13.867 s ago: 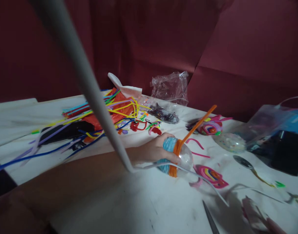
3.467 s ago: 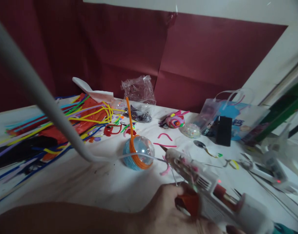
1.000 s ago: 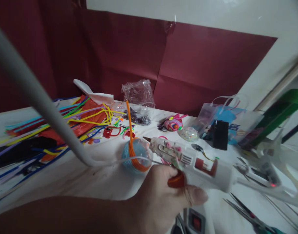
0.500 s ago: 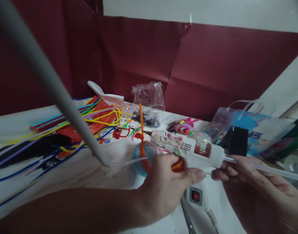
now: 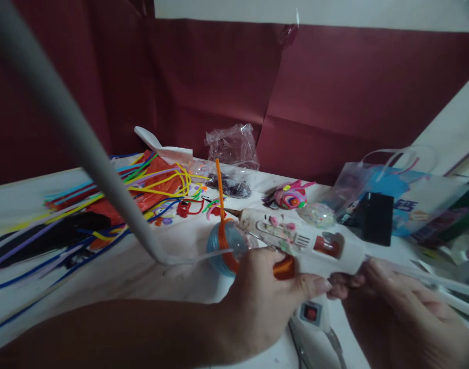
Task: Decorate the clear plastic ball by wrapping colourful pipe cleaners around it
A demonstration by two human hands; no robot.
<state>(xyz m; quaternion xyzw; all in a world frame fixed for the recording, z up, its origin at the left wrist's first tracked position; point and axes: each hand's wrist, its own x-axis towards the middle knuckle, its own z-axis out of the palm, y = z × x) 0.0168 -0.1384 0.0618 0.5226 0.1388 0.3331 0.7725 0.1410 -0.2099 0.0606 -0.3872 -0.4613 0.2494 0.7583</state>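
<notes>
White glue gun (image 5: 303,241) is clamped in left hand (image 5: 265,294); right hand (image 5: 399,300) pinches its stick (image 5: 438,278). If grip slackens, the nozzle (image 5: 235,212) could scorch the ball (image 5: 216,248) at its six o'clock

Glue gun (image 5: 271,228) is showing white plastic, smooth aft, blotched and rough forward; nozzle (image 5: 234,212) is looking like dark metal, trigger (image 5: 283,269) like glossy orange plastic. Glue stick (image 5: 440,279) is appearing smooth, translucent. Ball (image 5: 240,242) is shining like clear plastic beside ribbed, matt winding (image 5: 218,250). Bag (image 5: 234,146) is glinting, thin crinkled plastic. Backdrop (image 5: 219,87) is looking like creased paper, mostly matt. Tabletop (image 5: 176,289) is looking smooth.
</notes>
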